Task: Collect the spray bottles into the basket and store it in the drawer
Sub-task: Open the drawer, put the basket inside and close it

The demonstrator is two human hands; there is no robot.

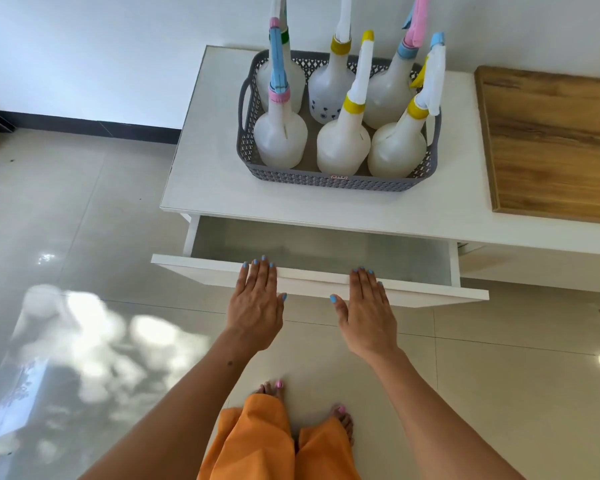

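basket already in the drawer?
No, the basket with the spray bottles sits on the cabinet top, above the open, empty drawer.

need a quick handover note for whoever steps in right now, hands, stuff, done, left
Left hand and right hand: open, flat, fingers on the drawer front, holding nothing.
Drawer: pulled open, looks empty.
Basket: on the white cabinet top, six spray bottles upright inside.
Done: bottles collected, drawer open.
Left: put the basket in the drawer and shut it.
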